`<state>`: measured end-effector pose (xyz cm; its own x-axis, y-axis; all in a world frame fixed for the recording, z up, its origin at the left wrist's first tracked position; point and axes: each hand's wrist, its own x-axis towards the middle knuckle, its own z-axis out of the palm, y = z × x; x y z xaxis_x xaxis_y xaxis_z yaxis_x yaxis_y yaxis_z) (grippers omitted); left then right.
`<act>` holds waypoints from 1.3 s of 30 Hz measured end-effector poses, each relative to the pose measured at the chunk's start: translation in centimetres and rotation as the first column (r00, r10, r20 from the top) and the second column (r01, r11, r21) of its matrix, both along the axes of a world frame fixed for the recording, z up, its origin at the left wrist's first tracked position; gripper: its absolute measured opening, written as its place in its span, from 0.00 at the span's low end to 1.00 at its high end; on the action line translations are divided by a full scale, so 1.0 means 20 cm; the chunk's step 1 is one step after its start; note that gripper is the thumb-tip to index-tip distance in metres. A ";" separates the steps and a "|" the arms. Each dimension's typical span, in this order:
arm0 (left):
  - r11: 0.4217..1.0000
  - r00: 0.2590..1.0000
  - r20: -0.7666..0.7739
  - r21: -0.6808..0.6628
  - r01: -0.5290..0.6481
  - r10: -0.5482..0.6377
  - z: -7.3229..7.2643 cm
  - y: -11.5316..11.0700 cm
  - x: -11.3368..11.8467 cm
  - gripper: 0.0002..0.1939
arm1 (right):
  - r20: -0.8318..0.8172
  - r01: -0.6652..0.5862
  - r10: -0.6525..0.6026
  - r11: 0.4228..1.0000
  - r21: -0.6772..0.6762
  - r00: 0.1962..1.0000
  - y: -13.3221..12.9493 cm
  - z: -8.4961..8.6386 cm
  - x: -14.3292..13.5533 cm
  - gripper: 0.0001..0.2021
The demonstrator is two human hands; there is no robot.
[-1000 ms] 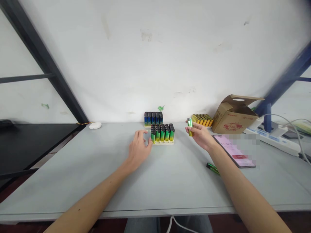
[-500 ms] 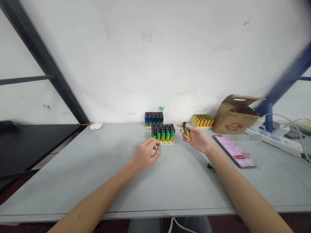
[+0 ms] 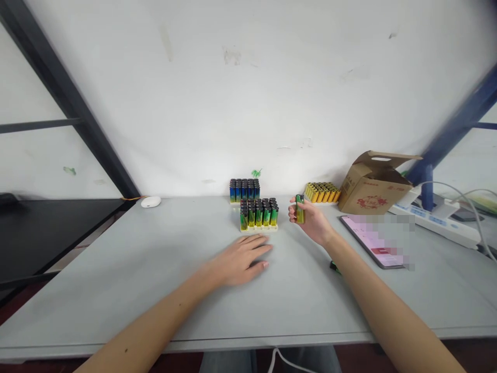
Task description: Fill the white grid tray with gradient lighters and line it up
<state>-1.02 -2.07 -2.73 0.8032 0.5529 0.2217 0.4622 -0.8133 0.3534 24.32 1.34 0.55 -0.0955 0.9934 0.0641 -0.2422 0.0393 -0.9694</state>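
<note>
Fingers closed round a green-and-yellow lighter [image 3: 300, 211], my right hand [image 3: 315, 221] holds it upright above the table, right of the front rack. Just in front of that rack, my left hand [image 3: 245, 260] is palm down with its fingers spread and nothing in it. Several green-and-yellow lighters [image 3: 259, 213] with black tops stand in rows in the pale rack [image 3: 267, 228]. Behind them is a second group of blue lighters [image 3: 244, 190]. Another green lighter with a black top [image 3: 334, 267] lies on the table, partly hidden by my right forearm.
A rack of yellow lighters [image 3: 322, 192] stands by the wall, beside an open cardboard box [image 3: 375, 191]. A phone [image 3: 368, 238] lies on the right of the grey table [image 3: 155, 290], near a white power strip [image 3: 438, 221]. A white earbud case [image 3: 150, 202] sits at back left.
My left hand has opened from a pinch and moved right and slightly nearer me. In my right hand the lighter has turned more upright, with the fingers curling round it.
</note>
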 end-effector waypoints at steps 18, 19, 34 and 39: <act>0.737 0.751 0.202 0.156 -0.658 0.628 -0.01 0.23 -0.13 0.28 | -0.118 -0.126 0.117 0.990 -0.070 0.986 -0.01 -0.01 0.01 0.23; 0.753 0.764 0.139 0.132 -0.645 0.630 -0.03 0.23 -0.13 0.31 | -0.124 -0.140 0.130 0.987 -0.077 0.984 -0.01 -0.01 0.01 0.23; 0.822 0.810 -0.145 0.047 -0.568 0.568 -0.10 0.21 -0.12 0.41 | -0.257 -0.397 0.347 0.901 -0.173 0.902 -0.04 -0.02 -0.06 0.15; 0.823 0.792 -0.230 0.092 -0.561 0.566 -0.10 0.21 -0.11 0.42 | -0.251 -0.334 0.277 0.916 -0.222 0.927 -0.02 -0.04 -0.07 0.14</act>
<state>-3.31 2.07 -4.65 0.3792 0.9218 0.0807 0.9077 -0.3875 0.1609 22.86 0.89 -0.20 -0.4097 0.9020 -0.1365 -0.4006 -0.3123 -0.8614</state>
